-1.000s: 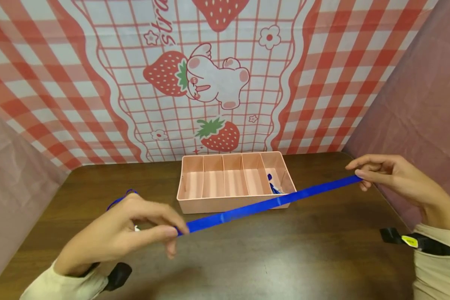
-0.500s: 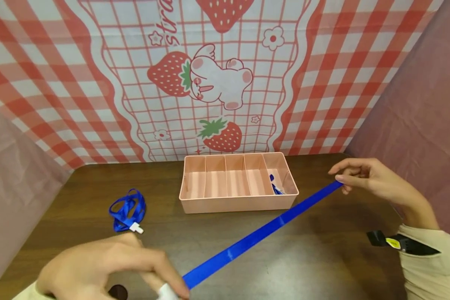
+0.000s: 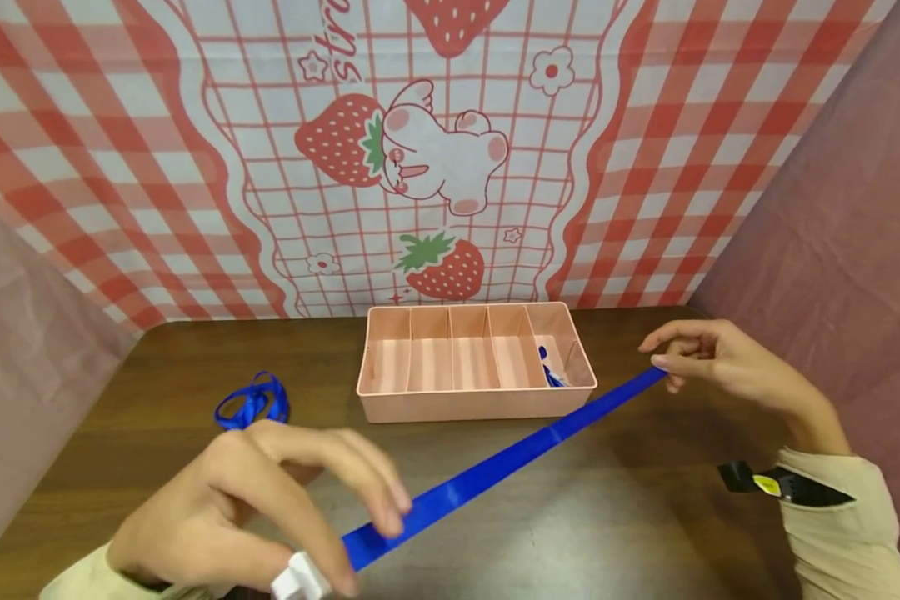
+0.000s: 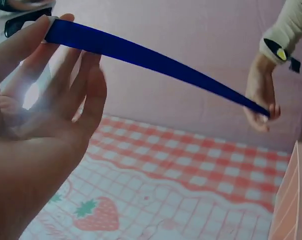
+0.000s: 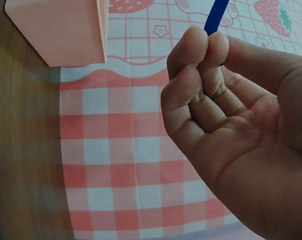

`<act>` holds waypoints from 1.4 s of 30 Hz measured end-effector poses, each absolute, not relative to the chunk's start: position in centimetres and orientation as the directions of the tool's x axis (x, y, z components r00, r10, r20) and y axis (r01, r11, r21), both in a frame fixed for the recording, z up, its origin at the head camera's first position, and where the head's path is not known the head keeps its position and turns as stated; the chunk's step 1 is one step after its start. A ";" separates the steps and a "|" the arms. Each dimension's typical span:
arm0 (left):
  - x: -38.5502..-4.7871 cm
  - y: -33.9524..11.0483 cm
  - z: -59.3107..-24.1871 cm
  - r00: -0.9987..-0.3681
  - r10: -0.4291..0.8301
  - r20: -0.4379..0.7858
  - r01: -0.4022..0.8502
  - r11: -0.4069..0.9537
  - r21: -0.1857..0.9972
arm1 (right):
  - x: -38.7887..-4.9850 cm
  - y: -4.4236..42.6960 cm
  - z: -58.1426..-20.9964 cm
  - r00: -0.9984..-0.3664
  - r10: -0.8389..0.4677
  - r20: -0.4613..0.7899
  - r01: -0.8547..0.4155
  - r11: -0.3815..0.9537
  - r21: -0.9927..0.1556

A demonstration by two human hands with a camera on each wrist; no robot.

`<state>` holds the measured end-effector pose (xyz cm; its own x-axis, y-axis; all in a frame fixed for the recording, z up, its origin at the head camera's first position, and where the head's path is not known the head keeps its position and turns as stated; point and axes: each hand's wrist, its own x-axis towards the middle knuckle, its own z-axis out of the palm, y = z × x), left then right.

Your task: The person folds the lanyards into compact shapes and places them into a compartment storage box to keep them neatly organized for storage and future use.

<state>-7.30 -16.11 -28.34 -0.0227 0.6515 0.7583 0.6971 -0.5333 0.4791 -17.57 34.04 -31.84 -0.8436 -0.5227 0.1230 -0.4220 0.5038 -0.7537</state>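
Head view first: compared with half a second ago, the left hand (image 3: 217, 508) sits a bit higher, and the right hand (image 3: 727, 371) has drifted slightly inward. The blue strap (image 3: 495, 467) runs on a slant between them, above the table (image 3: 570, 533). Left thumb and a finger are pinching the white clip (image 3: 300, 579) at the strap's near end, other fingers half extended; the right has the far end between thumb and fingertip. That left hand now covers the bottom of the coiled blue lanyard (image 3: 253, 402), white fitting included, which was in plain sight before. The pink divided box (image 3: 476, 407) hasn't budged; there's something blue and white (image 3: 550, 368) in its right-end compartment, too small to make out. Strawberry cloth (image 3: 667, 167) behind.

Left wrist view: strap's across the fingers, right hand way off at the other end. Glare blows out a patch between the fingers, the box is cut off at the edge, and no clue what the dark thing (image 4: 27, 24) in the top corner is.

Right wrist view: fingers curled, tips pinching the strap, which leaves the frame up top. Only a corner of the box shows.
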 end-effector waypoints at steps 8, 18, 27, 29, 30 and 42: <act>-6.7 -15.8 -26.2 -0.246 0.684 0.686 0.805 -0.250 0.538 | -17.9 34.2 -32.1 -0.884 -0.449 0.130 -0.411 0.613 -0.675; -6.1 -16.0 -26.4 -0.557 0.598 0.576 0.744 0.051 0.666 | -17.4 32.2 -31.0 -0.901 -0.398 0.175 -0.416 0.674 -0.611; -5.5 -16.0 -26.3 -0.586 0.581 0.565 0.749 0.122 0.651 | -16.0 30.4 -30.3 -0.884 -0.415 0.215 -0.462 0.703 -0.541; -5.4 -15.9 -26.3 -0.588 0.583 0.560 0.746 0.125 0.654 | -15.4 29.9 -30.0 -0.872 -0.430 0.234 -0.486 0.697 -0.527; -5.4 -15.8 -26.3 -0.588 0.585 0.558 0.745 0.125 0.655 | -15.0 29.6 -29.8 -0.863 -0.440 0.247 -0.501 0.690 -0.522; -5.6 -14.6 -26.9 -0.553 0.632 0.543 0.742 0.076 0.666 | -11.9 26.2 -28.4 -0.757 -0.517 0.399 -0.647 0.678 -0.350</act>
<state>-5.61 -14.58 -26.93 -0.5525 0.6321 0.5434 0.7422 0.0764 0.6658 -11.88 26.18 -28.44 -0.7574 -0.5172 0.3985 -0.6468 0.6777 -0.3498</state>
